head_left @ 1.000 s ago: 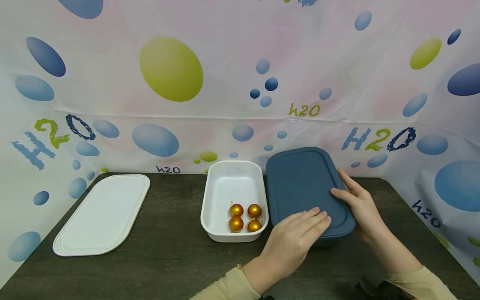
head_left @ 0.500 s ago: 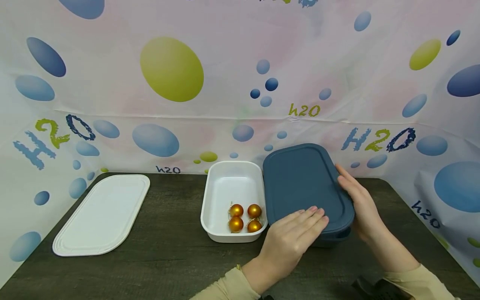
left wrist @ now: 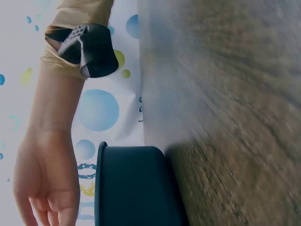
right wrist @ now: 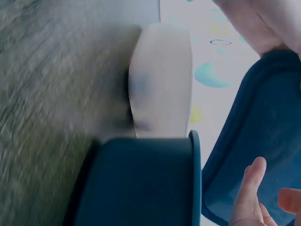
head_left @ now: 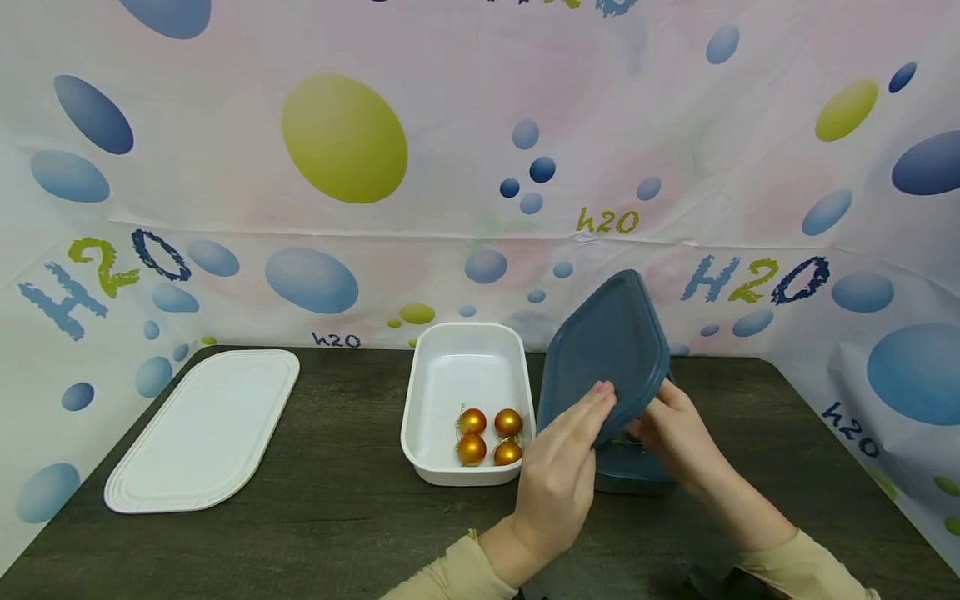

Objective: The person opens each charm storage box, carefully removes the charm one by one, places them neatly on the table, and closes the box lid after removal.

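Left hand [head_left: 557,471] lays straight fingers on the tilted blue lid [head_left: 603,350], above its box [head_left: 633,483]; right hand [head_left: 684,437], fingers loose, is under its edge. Lid seems light, stiff, maybe slippery: hold the rim.

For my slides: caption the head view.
Tilted blue lid between left hand and right hand, beside a white box of four golden baubles.

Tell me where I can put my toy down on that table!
There's bare table between the white lid and white container, and more left of the left sleeve. It's crowded right of the container: left hand, right hand, tilted blue lid and blue box.
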Demonstrator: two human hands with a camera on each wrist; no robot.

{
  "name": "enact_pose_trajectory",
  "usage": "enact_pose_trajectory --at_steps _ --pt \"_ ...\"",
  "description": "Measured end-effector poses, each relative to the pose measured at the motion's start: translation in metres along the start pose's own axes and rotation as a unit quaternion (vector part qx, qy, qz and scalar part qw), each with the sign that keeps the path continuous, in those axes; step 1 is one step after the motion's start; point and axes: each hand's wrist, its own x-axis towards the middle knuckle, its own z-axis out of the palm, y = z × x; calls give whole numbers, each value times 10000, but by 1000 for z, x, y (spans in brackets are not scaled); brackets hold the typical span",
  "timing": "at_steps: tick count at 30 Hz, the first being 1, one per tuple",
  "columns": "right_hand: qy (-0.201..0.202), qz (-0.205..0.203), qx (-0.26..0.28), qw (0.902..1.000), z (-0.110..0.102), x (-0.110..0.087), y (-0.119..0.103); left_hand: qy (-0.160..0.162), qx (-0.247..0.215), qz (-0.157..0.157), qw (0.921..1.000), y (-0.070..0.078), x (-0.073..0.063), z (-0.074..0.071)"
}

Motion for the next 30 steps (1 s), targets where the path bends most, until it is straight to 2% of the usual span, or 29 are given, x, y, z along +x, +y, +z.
enact_pose_trajectory --at_steps 4,7,10,15,19,24,28,30 --pt "-68 332 -411 9986 8 4 5 310 -248 -377 9985 3 -3 0" --pt "-104 568 -431 9974 12 6 8 501 -386 -626 9960 5 -5 1" --pt "-124 779 -423 9960 17 8 11 612 -520 -1001 9917 7 -5 1" --pt "-240 1055 -404 9933 26 9 15 684 -676 -1793 9791 13 -1 -2" --pt "-370 1135 -263 9925 33 10 15 837 -1064 -2185 9664 16 2 -5" --pt "-545 1350 27 9893 37 11 15 1072 -1437 -2305 9564 17 3 -7" --pt "-858 1484 728 9825 40 12 15 1134 -1568 -2310 9535 18 1 -6" --pt "-894 1478 1149 9782 43 12 14 1176 -1593 -2336 9520 18 1 -6"
